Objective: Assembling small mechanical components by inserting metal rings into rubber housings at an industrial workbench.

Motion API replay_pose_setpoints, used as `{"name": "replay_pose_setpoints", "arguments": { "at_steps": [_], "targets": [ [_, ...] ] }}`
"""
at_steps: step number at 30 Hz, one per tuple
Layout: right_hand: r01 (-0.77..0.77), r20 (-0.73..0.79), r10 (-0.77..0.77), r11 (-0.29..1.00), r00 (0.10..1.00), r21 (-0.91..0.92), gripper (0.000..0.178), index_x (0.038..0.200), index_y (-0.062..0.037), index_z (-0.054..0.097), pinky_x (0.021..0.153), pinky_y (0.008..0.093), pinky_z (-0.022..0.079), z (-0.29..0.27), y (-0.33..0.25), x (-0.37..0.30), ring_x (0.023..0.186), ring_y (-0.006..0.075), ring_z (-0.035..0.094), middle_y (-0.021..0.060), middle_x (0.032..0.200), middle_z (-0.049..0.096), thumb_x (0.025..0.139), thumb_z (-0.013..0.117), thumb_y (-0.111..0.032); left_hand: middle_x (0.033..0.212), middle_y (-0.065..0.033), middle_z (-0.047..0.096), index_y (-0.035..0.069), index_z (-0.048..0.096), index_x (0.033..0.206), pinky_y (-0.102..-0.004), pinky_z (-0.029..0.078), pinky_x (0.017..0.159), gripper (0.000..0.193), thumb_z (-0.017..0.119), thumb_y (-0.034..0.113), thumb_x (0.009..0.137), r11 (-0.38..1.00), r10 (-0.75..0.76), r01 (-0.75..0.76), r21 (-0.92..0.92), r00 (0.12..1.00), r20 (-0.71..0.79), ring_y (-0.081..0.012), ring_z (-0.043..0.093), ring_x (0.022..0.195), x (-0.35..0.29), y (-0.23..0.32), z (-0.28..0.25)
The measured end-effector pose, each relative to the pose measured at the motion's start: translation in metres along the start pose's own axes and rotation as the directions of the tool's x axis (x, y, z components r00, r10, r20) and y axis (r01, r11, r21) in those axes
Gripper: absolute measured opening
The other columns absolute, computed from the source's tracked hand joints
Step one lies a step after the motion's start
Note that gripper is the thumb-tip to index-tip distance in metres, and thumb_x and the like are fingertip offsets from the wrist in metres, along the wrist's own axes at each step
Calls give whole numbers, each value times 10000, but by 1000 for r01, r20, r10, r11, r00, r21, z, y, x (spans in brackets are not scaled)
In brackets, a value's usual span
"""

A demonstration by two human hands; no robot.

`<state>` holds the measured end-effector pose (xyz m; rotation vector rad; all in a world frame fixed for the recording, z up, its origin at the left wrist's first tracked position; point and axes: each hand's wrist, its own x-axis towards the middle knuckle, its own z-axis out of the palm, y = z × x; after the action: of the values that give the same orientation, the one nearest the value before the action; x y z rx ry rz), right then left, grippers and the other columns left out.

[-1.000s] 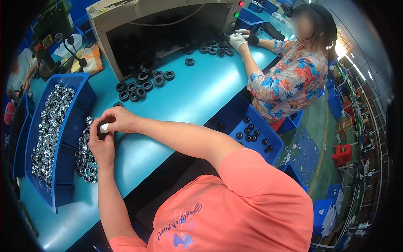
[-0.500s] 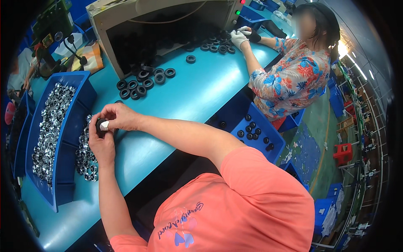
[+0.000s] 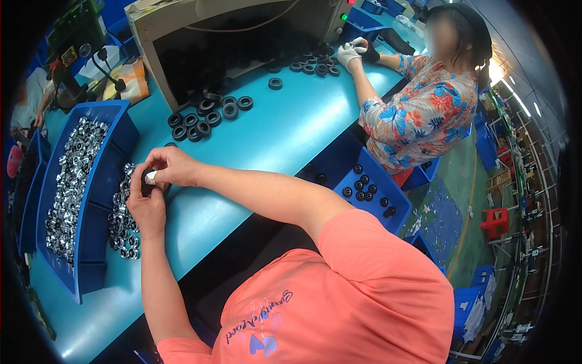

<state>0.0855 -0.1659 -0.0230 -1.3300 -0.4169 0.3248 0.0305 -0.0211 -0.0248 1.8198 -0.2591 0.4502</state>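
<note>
Above the table's left part, my left hand (image 3: 147, 209) is closed around a small black ring (image 3: 145, 176), its fingers along the near and left side. From the right, my right hand (image 3: 176, 166) pinches the same ring, with a small white patch (image 3: 151, 178) at its thumb tip, perhaps a wrap. My fingers hide much of the ring. Shiny metal parts (image 3: 124, 221) lie in a heap on the table just left of my left hand. Past my right hand is a loose pile of black rings (image 3: 195, 125).
A long blue bin (image 3: 91, 242) full of metal parts stands tilted at the left. A machine with a dark opening (image 3: 142, 36) stands at the back. Another person (image 3: 418, 115), wearing white gloves, handles parts at the far right. A blue tray (image 3: 379, 188) holds several black pieces.
My hands stay together at the ring; the ring and fingers have turned slightly, and less of the white patch shows. The other person's gloved hands have shifted a little.
</note>
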Motion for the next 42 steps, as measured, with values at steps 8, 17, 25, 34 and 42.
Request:
{"name": "replay_pose_setpoints", "arguments": {
  "at_steps": [8, 17, 25, 34, 42],
  "targets": [
    [-3, 65, -1, 998, 998, 59, 329, 1114, 19, 615, 735, 311, 585, -1, -2, 2, 895, 162, 663, 95, 996, 676, 814, 710, -76, 1128, -61, 675, 38, 623, 1300, -265, 539, 869, 478, 551, -149, 866, 999, -20, 20, -43, 1000, 4, -128, 663, 1000, 2, -1, -3],
    [29, 67, -31, 999, 997, 26, 306, 1063, -3, 641, 795, 285, 521, -3, -2, 0, 898, 119, 626, 56, 976, 673, 823, 780, -131, 1154, -58, 663, 29, 619, 1299, -271, 533, 904, 484, 572, -169, 859, 994, -18, 22, -111, 999, 37, -139, 652, 1047, 1, -6, -3],
    [45, 61, -44, 999, 997, -26, 305, 1051, -10, 643, 803, 281, 515, -2, -2, 1, 903, 111, 619, 45, 967, 675, 828, 796, -151, 1061, -50, 710, 77, 646, 1275, -256, 538, 819, 461, 658, -106, 852, 998, 19, -19, -60, 1000, 0, -125, 675, 917, 2, -10, -4],
    [48, 71, -48, 999, 996, 0, 302, 1065, -3, 663, 823, 286, 517, -2, -2, 2, 924, 115, 629, 59, 1006, 695, 819, 778, -134, 1061, -44, 701, 57, 642, 1278, -260, 539, 816, 459, 655, -109, 850, 989, -35, 38, -142, 999, 24, -112, 667, 929, 2, -4, -2],
    [11, -4, -11, 996, 1000, -85, 293, 1049, 6, 680, 798, 291, 530, -1, -1, 1, 895, 127, 646, 69, 977, 707, 806, 774, -130, 1103, -46, 668, 37, 617, 1296, -250, 536, 856, 473, 600, -147, 861, 992, -49, 52, -119, 998, 34, -114, 655, 985, 0, -6, -2]
  ]
}}
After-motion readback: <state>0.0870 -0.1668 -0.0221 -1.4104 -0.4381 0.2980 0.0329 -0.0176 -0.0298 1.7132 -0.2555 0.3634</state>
